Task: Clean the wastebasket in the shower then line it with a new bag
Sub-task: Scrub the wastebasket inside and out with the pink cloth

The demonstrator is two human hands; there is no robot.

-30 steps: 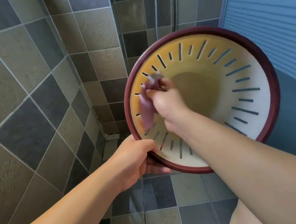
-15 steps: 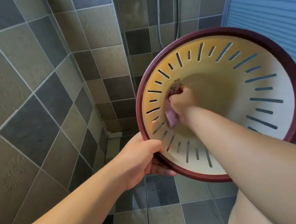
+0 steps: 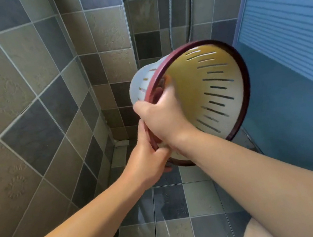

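Wastebasket (image 3: 215, 96): turned since the earlier frames; mouth now faces right toward the blue door (image 3: 290, 39), pale slotted outer wall showing on its left side.
Right hand (image 3: 164, 121): withdrawn from deep inside the wastebasket to its dark red rim, at the left edge; blurred.
Cloth (image 3: 160, 87): now only a purple scrap at that rim.
Left hand (image 3: 148, 160): now just below the right hand, on the wastebasket's lower rim.

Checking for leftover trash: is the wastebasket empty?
Apparently empty: the wastebasket shows bare slotted wall inside; the right hand hides part.
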